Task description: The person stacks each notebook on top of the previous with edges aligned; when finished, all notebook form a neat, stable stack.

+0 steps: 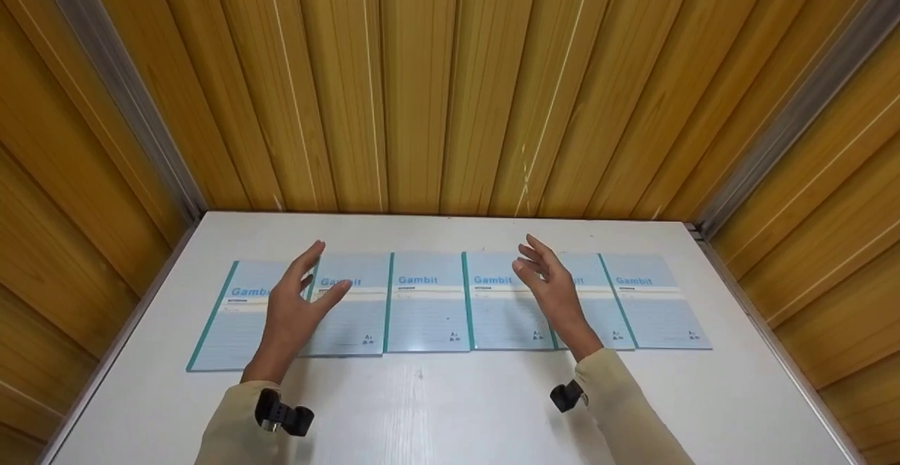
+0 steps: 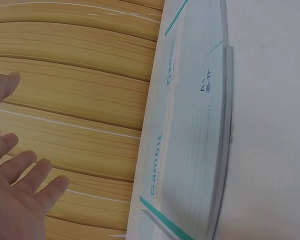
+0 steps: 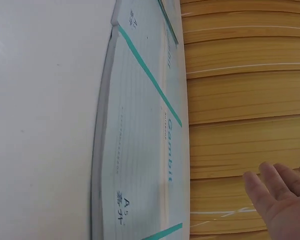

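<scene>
Several light blue notebooks with green spines and "Gambit" on the cover lie side by side in a row on the white table. My left hand (image 1: 292, 314) hovers over the leftmost notebook (image 1: 225, 338) and the second notebook (image 1: 351, 321), thumb and fingers spread with nothing between them. Over the fourth notebook (image 1: 496, 321) and the fifth notebook (image 1: 598, 324) hangs my right hand (image 1: 555, 296), its fingers loosely bent and holding nothing. Between the hands lies the third notebook (image 1: 427, 317). At the right end is another notebook (image 1: 657, 310). Both wrist views show empty fingers above the covers.
The white table (image 1: 415, 416) reaches back to a yellow wood-patterned wall (image 1: 415, 85). Similar panels rise at the left and right, with grey metal posts (image 1: 808, 99) in the corners. Each sleeved wrist wears a small black camera (image 1: 285, 414).
</scene>
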### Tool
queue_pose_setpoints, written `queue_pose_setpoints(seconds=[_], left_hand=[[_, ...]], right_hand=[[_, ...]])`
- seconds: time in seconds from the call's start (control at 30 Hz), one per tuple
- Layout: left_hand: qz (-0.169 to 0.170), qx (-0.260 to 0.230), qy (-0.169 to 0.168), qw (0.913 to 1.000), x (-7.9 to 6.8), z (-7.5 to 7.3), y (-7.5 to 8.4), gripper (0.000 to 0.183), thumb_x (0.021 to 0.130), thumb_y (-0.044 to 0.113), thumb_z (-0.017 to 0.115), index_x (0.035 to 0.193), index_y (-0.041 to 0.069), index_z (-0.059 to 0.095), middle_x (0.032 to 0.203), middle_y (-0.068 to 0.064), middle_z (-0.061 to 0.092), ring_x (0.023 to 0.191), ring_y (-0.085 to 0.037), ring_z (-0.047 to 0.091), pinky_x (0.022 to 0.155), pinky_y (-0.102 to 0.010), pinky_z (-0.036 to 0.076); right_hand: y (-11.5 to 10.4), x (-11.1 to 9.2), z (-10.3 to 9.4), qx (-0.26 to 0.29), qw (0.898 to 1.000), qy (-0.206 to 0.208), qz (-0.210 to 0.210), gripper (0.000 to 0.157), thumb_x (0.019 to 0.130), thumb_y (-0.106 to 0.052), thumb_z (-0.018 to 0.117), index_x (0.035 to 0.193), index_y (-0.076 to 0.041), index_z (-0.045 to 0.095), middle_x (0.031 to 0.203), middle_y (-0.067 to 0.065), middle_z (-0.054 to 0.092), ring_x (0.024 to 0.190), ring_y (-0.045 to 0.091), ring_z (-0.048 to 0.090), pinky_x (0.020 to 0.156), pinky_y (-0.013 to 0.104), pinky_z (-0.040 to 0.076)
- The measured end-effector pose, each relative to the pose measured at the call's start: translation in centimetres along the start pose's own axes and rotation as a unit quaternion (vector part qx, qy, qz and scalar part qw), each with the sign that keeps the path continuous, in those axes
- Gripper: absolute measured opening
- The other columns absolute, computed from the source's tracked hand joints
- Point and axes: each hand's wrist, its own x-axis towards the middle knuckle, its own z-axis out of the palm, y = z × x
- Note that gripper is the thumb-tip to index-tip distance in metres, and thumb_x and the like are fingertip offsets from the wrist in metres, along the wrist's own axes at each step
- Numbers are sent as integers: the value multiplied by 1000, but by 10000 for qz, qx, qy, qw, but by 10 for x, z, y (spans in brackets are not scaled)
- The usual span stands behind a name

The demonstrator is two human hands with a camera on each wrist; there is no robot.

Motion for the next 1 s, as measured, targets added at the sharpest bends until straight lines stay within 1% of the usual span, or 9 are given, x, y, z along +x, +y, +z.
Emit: queue_pose_setpoints(seconds=[0.13, 0.23, 0.43, 0.53, 0.7, 0.8, 1.0], left_hand=[[-113, -58, -125, 9998, -4, 7, -3, 80, 95, 28, 83, 163, 14, 43, 168, -7, 40, 152, -31, 40, 121, -50, 36], [-180, -115, -211, 9995, -7, 12, -5, 81, 95, 31, 83, 163, 14, 42, 167, -8, 41, 151, -31, 42, 121, -49, 36], [-217, -332, -281, 9988, -12, 22, -13, 82, 95, 30, 84, 163, 17, 41, 164, -6, 46, 149, -28, 44, 120, -48, 37], [-239, -412, -338, 9983, -12, 27, -15, 83, 95, 29, 84, 164, 18, 39, 163, -6, 47, 148, -28, 45, 120, -48, 38], [-247, -498, -423, 9976, -15, 35, -17, 84, 94, 27, 85, 164, 16, 40, 161, -8, 49, 146, -29, 49, 118, -47, 41], [-225, -545, -456, 9972, -17, 40, -20, 83, 93, 26, 85, 163, 13, 41, 160, -8, 51, 144, -29, 51, 116, -47, 43], [-264, -593, -533, 9965, -22, 49, -22, 87, 92, 24, 87, 164, 15, 39, 158, -7, 54, 141, -29, 54, 114, -48, 46]], right_hand=[[4, -4, 10, 7, 9999, -107, 64, 70, 105, -37, 69, 164, -13, 40, 158, 12, 53, 141, 28, 54, 116, 50, 43], [8, -8, 16, 27, 9997, -206, 92, 68, 104, -37, 70, 163, -14, 43, 157, 9, 54, 140, 26, 55, 116, 48, 44], [16, -14, 26, 188, 9989, -418, 31, 63, 103, -26, 73, 158, -8, 49, 152, 13, 58, 136, 27, 59, 115, 42, 45], [19, -17, 32, 153, 9987, -487, 61, 61, 102, -24, 75, 156, -7, 51, 150, 16, 59, 134, 28, 60, 113, 40, 47], [24, -22, 40, 152, 9978, -639, 107, 60, 101, -24, 76, 154, -5, 53, 150, 18, 59, 134, 30, 60, 113, 44, 47], [28, -27, 43, 126, 9971, -739, 103, 58, 102, -24, 75, 151, -2, 55, 148, 16, 60, 133, 30, 60, 113, 45, 47], [31, -32, 50, 41, 9948, -1019, 78, 56, 102, -24, 74, 150, -2, 57, 147, 14, 61, 133, 32, 60, 112, 48, 47]])
